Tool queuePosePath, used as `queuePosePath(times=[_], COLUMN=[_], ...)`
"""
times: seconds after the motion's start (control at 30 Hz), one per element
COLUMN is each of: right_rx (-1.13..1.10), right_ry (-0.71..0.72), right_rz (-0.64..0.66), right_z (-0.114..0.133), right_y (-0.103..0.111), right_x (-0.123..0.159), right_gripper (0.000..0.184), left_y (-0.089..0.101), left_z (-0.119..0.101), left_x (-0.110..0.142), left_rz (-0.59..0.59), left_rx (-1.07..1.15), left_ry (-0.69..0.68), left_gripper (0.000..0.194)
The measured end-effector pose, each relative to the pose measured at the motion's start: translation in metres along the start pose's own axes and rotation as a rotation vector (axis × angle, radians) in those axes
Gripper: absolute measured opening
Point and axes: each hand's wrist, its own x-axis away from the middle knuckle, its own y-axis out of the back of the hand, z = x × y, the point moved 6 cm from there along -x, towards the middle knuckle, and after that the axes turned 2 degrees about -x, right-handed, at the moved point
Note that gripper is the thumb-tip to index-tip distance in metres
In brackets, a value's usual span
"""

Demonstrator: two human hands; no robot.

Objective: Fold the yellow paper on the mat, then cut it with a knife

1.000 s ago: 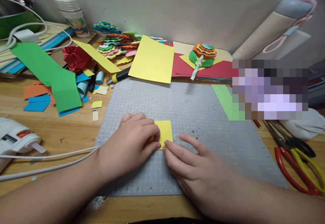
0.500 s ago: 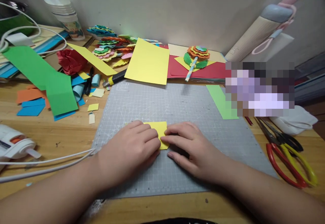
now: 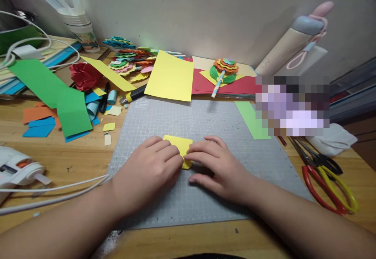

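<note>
A small piece of yellow paper (image 3: 178, 143) lies on the grey cutting mat (image 3: 205, 125), partly covered by both hands. My left hand (image 3: 154, 161) is closed over its left part, fingers curled and knuckles up; the thumb is hidden. From the right, my right hand (image 3: 220, 165) touches the paper's right edge with its fingertips. Its fingers are apart, and its thumb rests lower on the mat.
At the back are a large yellow sheet (image 3: 172, 78), a paper flower (image 3: 225, 69) and a cutter knife (image 3: 135, 94). Green paper (image 3: 73, 110) and a hot glue gun (image 3: 20, 169) lie left. Scissors (image 3: 326, 188) and a light green strip (image 3: 253, 122) are right.
The yellow paper has turned slightly, its top edge now sloping. My right hand's fingers have spread and lifted a little. The whole view has shifted slightly.
</note>
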Motion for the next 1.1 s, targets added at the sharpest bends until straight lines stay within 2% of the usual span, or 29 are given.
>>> queuePosePath(times=[0.2,0.33,0.47,0.6,0.7,0.8,0.93,1.1], right_rx=[-0.016,-0.022,-0.034,-0.231,-0.456,-0.622,-0.697,-0.747], right_ry=[-0.057,-0.009,0.108,0.131,0.050,-0.070,-0.140,-0.191], right_rz=[0.031,0.014,-0.125,-0.233,-0.201,-0.137,-0.082,-0.028], right_z=[-0.005,-0.005,0.005,0.019,0.027,0.030,0.030,0.028], right_y=[-0.002,0.001,0.014,0.028,0.030,0.026,0.020,0.011], right_x=[-0.002,0.000,0.002,0.003,0.004,0.006,0.008,0.010], right_gripper=[0.023,0.023,0.017,0.015,0.011,0.014,0.015,0.016], left_y=[-0.011,-0.007,0.007,0.020,0.028,0.030,0.026,0.013], left_z=[0.011,0.012,0.008,-0.002,-0.010,-0.017,-0.020,-0.024], left_x=[0.001,0.001,0.004,0.006,0.008,0.006,0.004,0.005], left_rz=[0.097,0.057,-0.014,-0.076,-0.093,-0.021,0.062,0.126], left_rx=[0.254,0.390,0.604,0.736,0.721,0.777,0.926,0.987], left_ry=[0.182,0.222,0.252,0.240,0.206,0.171,0.185,0.181], left_gripper=[0.011,0.010,0.007,0.002,0.006,0.013,0.018,0.022])
